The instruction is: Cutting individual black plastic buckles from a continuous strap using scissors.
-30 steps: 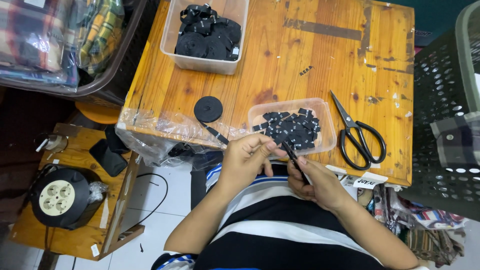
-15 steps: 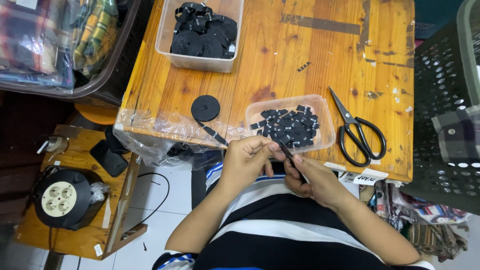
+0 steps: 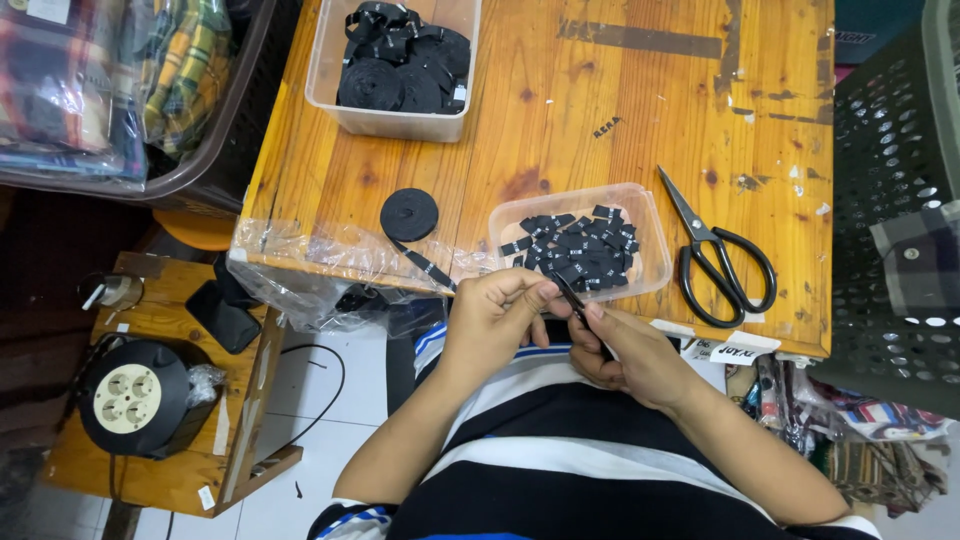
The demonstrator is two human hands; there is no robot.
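Tape point(image 3: 572, 298), a thin black strip, sits pinched between my two hands just off the near edge of the desk point(image 3: 640, 120), over my lap. My left hand point(image 3: 495, 318) has its fingers closed together on the strip's near end, and my right hand point(image 3: 625, 350) is clamped on the other end, thumb and forefinger pressed flat, so the strip runs slantwise between the two grips. Over the last second little has moved: both grips have stayed on the strip in the same place, and only my view has shifted a touch, which I take to mean this piece is still being worked. Just beyond my grips lies the shallow tray point(image 3: 645, 225) of cut black pieces, and to the right of it the scissors point(image 3: 722, 258), untouched. Left of the grips a roll point(image 3: 409, 214) trails its loose end toward me; far beyond stands a tub point(image 3: 330, 70) of more rolls.
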